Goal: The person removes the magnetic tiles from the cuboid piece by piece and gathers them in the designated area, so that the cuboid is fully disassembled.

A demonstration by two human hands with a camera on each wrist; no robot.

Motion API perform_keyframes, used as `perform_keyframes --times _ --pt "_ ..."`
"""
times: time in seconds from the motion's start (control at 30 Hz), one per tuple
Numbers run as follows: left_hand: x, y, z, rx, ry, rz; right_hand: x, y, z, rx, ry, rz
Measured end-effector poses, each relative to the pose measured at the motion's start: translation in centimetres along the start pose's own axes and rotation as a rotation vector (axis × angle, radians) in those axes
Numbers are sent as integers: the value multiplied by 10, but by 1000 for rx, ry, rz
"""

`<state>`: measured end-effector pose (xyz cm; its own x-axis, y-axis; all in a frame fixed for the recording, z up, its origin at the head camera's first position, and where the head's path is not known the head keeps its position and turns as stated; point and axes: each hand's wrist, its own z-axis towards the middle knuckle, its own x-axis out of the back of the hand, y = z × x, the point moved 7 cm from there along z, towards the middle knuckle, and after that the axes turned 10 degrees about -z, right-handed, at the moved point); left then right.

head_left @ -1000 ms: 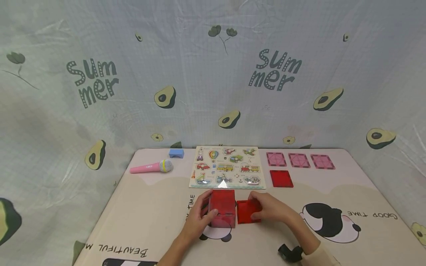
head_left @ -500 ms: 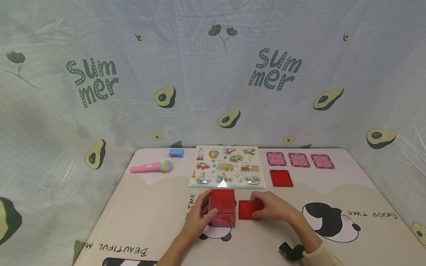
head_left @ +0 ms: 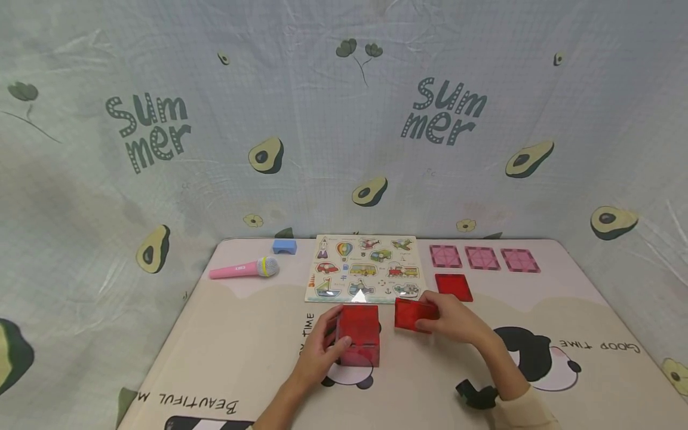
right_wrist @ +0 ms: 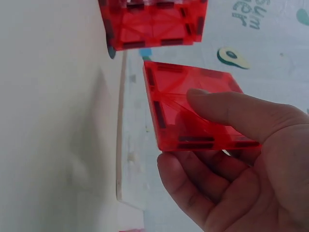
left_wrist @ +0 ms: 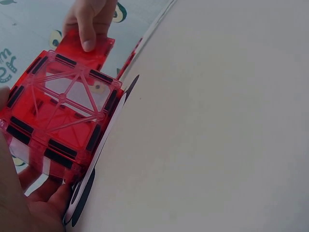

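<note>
A box of translucent red and pink magnetic tiles (head_left: 360,324) stands on the table in front of me. My left hand (head_left: 318,351) grips its left side, thumb at the near edge. In the left wrist view, a pink lattice tile (left_wrist: 62,97) with dark magnets along its edges forms one face of the box. To the right, my right hand (head_left: 455,318) pinches a loose red magnetic tile (head_left: 409,314), tilted and held apart from the box. The right wrist view shows the thumb across that tile's face, with the other fingers behind it.
Behind the box lies a vehicle puzzle board (head_left: 366,270). At the back right are a red tile (head_left: 454,288) and a row of pink tiles (head_left: 484,259). A pink toy microphone (head_left: 242,270) and a blue block (head_left: 284,246) lie at the back left.
The right hand has moved away from me and slightly right with the red tile, which now tilts more and sits farther from the box. The left hand and box have stayed put.
</note>
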<state>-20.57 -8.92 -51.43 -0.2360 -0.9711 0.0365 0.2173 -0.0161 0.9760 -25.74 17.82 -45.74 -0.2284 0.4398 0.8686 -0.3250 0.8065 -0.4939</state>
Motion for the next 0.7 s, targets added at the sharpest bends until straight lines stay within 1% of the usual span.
perform_keyframes --times 0.07,0.27,0.53,0.7 --pt "0 0 0 4 3 0 6 3 0 -20 31 0" --pt "0 -1 0 15 10 5 17 12 -2 -47 108 20" --pt "1 0 0 4 4 -5 27 23 -3 -100 189 12" --pt "0 1 1 -4 1 3 33 32 -4 -126 269 10"
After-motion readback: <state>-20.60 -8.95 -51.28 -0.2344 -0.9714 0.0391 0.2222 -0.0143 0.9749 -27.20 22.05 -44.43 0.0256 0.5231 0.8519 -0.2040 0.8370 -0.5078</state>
